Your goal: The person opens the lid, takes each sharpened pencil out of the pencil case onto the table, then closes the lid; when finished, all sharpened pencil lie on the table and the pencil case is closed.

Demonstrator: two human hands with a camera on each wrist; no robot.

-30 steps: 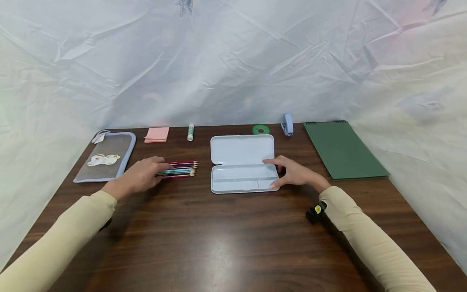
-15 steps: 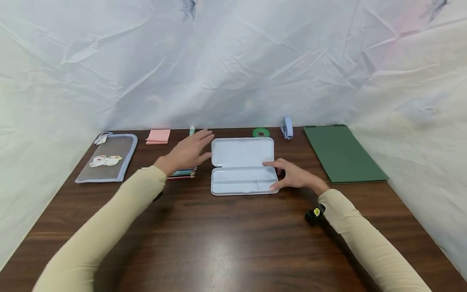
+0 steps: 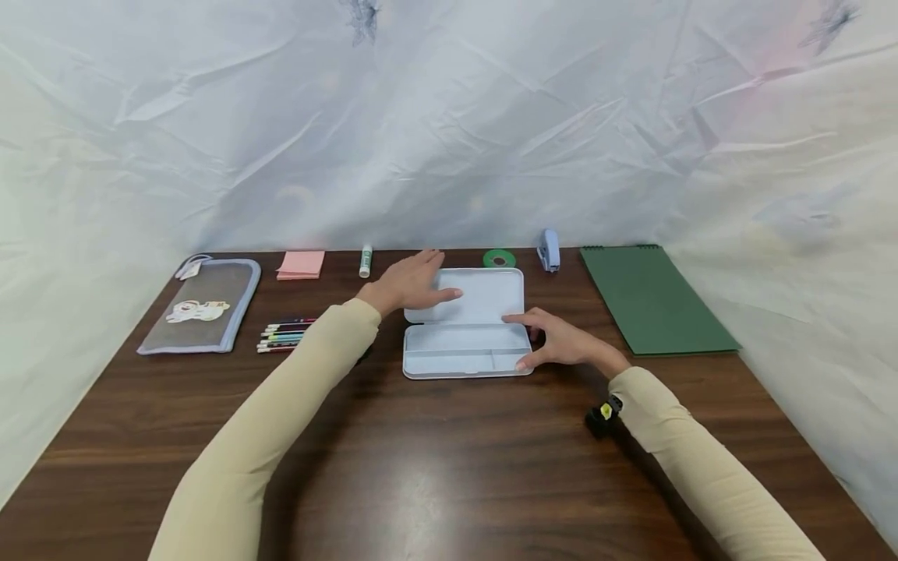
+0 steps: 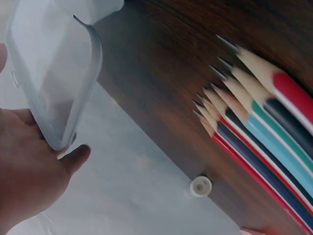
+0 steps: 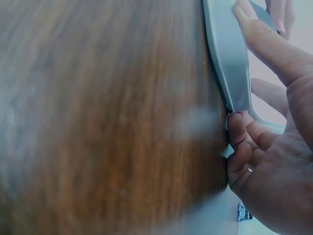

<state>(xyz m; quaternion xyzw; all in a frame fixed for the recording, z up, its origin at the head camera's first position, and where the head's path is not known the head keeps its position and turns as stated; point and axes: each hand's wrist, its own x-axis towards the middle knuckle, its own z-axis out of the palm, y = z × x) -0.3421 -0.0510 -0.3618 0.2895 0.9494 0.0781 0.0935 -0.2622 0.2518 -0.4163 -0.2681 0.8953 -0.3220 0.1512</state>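
A pale pencil case [image 3: 463, 340] lies open on the table, its lid [image 3: 484, 296] folded back and its base divided into compartments. My right hand [image 3: 561, 340] grips the base's right end, thumb at the front corner and index finger near the hinge. In the right wrist view, the other fingers curl beside the case [image 5: 230, 58]. My left hand [image 3: 410, 282] is at the lid's left side, fingers extended toward its far edge and thumb apart over it. The left wrist view shows this hand [image 4: 29, 166] around the lid's corner. Several pencils [image 4: 274, 122] lie to the left, partly hidden by my sleeve.
At the left lies a mesh zip pouch [image 3: 203, 312]. Pink sticky notes [image 3: 302, 263], a glue stick [image 3: 365, 262], a green tape roll [image 3: 499, 258] and a blue stapler [image 3: 549, 249] line the back edge. A green spiral pad [image 3: 655, 300] is at the right.
My left hand has left the pencils and moved right to the lid of the pencil case. The right hand keeps its hold on the case's right end.
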